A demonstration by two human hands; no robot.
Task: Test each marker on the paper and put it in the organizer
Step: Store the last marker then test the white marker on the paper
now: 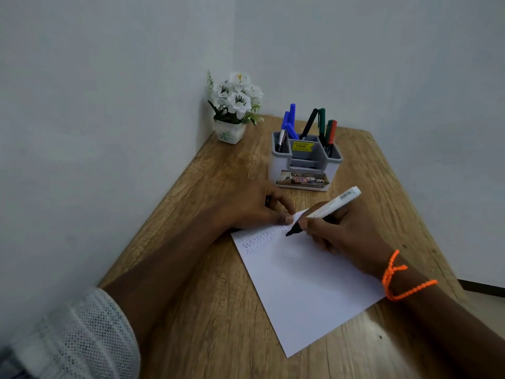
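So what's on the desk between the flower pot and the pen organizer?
Nothing: in the head view, only bare wooden desk shows between the flower pot and the organizer.

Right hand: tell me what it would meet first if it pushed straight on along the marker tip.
The right hand points the marker down-left; it would probably meet the paper first, just short of the left hand's fingertips.
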